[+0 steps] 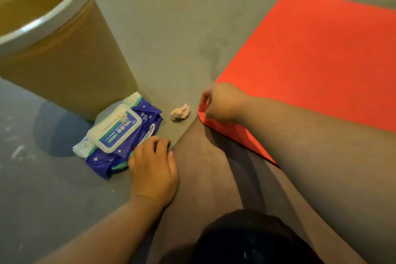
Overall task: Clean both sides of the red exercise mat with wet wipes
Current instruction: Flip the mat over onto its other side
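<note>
On the grey floor (182, 38), our left hand (153, 169) rests relaxed fingers against the wipes pack (120, 133), while our right hand (216, 103) curls at the red mat (310, 60) corner, grip indiscernible

Mat (310, 53): we see one flat orange-red all over, with no pattern, darker red along the near edge.
Pack (147, 122): we find it deep blue-violet, dotted with small white crosses, with a green band and white at each end.
Lid (115, 127): white to our eyes, its label teal-green and white, the print too blurred for us to read.
Wipe (180, 112): we make it off-white with a pinkish tinge.
Bin (64, 60): we see a plain tan-brown wall, a pale cream rim and a yellow-brown inside.
Floor (171, 17): we see dull grey, with whitish scuffs at the left.
</note>
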Demonstrator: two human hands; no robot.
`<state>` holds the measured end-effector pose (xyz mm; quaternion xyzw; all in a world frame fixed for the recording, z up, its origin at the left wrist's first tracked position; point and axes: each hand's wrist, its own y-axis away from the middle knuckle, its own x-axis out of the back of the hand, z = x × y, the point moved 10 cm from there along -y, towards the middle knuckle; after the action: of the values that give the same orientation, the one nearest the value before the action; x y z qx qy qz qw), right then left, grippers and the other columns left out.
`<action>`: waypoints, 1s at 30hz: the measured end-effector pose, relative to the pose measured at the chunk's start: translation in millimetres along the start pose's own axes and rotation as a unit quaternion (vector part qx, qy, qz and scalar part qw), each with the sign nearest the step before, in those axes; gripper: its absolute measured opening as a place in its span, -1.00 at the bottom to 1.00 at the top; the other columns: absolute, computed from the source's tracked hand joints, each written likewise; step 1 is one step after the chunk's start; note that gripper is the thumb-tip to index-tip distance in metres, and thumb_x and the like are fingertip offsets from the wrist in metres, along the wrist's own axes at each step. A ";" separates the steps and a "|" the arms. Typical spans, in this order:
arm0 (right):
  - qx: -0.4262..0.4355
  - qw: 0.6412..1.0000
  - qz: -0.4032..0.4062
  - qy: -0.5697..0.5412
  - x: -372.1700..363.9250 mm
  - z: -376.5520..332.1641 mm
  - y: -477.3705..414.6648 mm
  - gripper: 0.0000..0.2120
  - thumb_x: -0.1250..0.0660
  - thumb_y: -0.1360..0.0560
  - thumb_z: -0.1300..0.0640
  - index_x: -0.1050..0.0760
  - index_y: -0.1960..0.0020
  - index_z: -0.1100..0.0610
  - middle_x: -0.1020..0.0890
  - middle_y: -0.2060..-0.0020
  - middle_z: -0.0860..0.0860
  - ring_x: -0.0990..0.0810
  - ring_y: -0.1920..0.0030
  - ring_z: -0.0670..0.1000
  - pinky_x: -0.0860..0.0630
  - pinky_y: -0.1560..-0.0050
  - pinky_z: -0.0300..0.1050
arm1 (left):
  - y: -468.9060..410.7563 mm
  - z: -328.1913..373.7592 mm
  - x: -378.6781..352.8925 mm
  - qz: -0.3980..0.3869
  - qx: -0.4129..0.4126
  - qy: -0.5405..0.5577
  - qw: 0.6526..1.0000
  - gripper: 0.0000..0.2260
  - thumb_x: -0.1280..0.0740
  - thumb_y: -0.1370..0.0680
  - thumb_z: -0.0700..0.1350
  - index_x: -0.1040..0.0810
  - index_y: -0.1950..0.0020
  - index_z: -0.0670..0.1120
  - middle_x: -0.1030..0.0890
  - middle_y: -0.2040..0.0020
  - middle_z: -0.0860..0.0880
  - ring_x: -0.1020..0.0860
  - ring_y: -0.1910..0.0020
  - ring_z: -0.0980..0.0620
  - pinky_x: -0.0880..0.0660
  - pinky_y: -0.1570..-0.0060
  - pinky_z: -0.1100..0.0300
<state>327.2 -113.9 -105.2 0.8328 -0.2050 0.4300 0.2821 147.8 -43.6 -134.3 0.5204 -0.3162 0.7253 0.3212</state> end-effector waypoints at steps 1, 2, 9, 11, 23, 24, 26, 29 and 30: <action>-0.026 0.999 0.046 0.000 5.4 13.5 20.8 -0.76 -0.33 -0.44 0.23 -0.58 -0.10 0.11 -0.63 -0.06 0.07 -0.57 -0.06 0.06 -0.38 0.14 -0.21 | -4.9 5.9 3.0 -0.007 -0.018 -0.013 1.000 -0.78 -0.19 -0.57 -0.08 -0.54 -0.14 -0.07 -0.50 -0.07 -0.12 -0.46 -0.03 -0.12 -0.39 -0.03 -0.07; -0.069 0.994 0.079 -0.014 0.6 35.0 44.9 -0.75 -0.33 -0.42 0.23 -0.57 -0.09 0.11 -0.62 -0.07 0.08 -0.56 -0.08 0.09 -0.37 0.10 -0.21 | -8.9 10.1 -0.8 -0.028 -0.033 -0.050 0.998 -0.78 -0.19 -0.56 -0.09 -0.54 -0.14 -0.08 -0.50 -0.07 -0.14 -0.46 -0.04 -0.16 -0.39 -0.05 -0.08; -0.182 0.975 0.043 -0.122 -14.8 80.7 138.5 -0.61 -0.37 -0.45 0.23 -0.44 -0.27 0.12 -0.54 -0.12 -0.01 -0.54 -0.18 0.00 -0.42 -0.16 -0.20 | -63.9 89.7 -20.4 -0.122 0.043 0.046 0.991 -0.60 -0.16 -0.56 0.03 -0.54 -0.20 -0.24 -0.48 -0.25 -0.28 -0.41 -0.25 -0.27 -0.36 -0.24 -0.04; -0.200 0.975 0.047 -0.088 -3.5 95.0 140.4 -0.59 -0.35 -0.47 0.18 -0.43 -0.31 0.11 -0.53 -0.21 0.03 -0.50 -0.22 0.03 -0.37 -0.13 -0.23 | -71.4 102.8 -36.9 -0.174 0.086 0.039 0.980 -0.55 -0.17 -0.56 0.06 -0.51 -0.26 -0.24 -0.48 -0.28 -0.28 -0.41 -0.30 -0.26 -0.33 -0.28 0.00; -0.246 0.876 0.183 -0.372 50.0 147.2 154.5 -0.45 0.03 -0.60 -0.22 -0.47 -0.08 0.23 -0.59 0.07 0.25 -0.61 0.08 0.27 -0.51 -0.09 0.20 | -89.8 167.3 26.0 -0.062 -0.013 0.274 0.960 -0.66 -0.19 -0.41 -0.33 -0.54 -0.09 -0.04 -0.58 0.06 -0.03 -0.51 0.10 -0.05 -0.34 0.17 0.17; -0.247 0.851 0.204 -0.416 58.3 148.5 162.4 -0.48 0.02 -0.59 -0.25 -0.45 -0.08 0.18 -0.56 0.09 0.21 -0.60 0.14 0.22 -0.53 -0.04 0.17 | -83.9 183.1 31.0 -0.078 -0.049 0.279 0.956 -0.62 -0.20 -0.40 -0.31 -0.55 -0.15 -0.04 -0.61 0.00 -0.03 -0.54 0.06 -0.05 -0.38 0.14 0.17; -0.245 0.804 0.233 -0.489 76.0 148.4 181.0 -0.56 -0.02 -0.56 -0.29 -0.39 -0.03 0.07 -0.51 0.09 0.13 -0.55 0.17 0.12 -0.54 0.08 0.05 | -63.5 218.5 41.5 -0.118 -0.122 0.286 0.943 -0.47 -0.22 -0.38 -0.28 -0.50 -0.34 -0.01 -0.61 -0.18 0.00 -0.58 -0.09 0.00 -0.47 -0.03 0.18; -0.230 0.770 0.242 -0.543 101.6 146.9 210.0 -0.67 -0.13 -0.54 -0.28 -0.36 0.08 -0.01 -0.50 0.09 0.07 -0.55 0.18 0.09 -0.54 0.12 -0.02 | -20.2 283.1 63.8 -0.142 -0.242 0.242 0.929 -0.33 -0.26 -0.38 -0.36 -0.36 -0.47 0.03 -0.45 -0.40 0.02 -0.44 -0.35 0.04 -0.31 -0.28 0.29; -0.221 0.761 0.247 -0.558 110.2 146.5 221.1 -0.71 -0.17 -0.54 -0.23 -0.36 0.08 0.00 -0.50 0.12 0.05 -0.55 0.22 0.07 -0.55 0.12 -0.03 | -4.9 303.7 71.8 -0.141 -0.275 0.223 0.924 -0.33 -0.26 -0.39 -0.36 -0.34 -0.47 0.04 -0.42 -0.42 0.02 -0.41 -0.36 0.05 -0.27 -0.24 0.34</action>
<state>346.3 -386.8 -17.7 0.7607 -0.6140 -0.1131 0.1777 301.1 -271.7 13.6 0.2753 -0.3468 0.6544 0.6129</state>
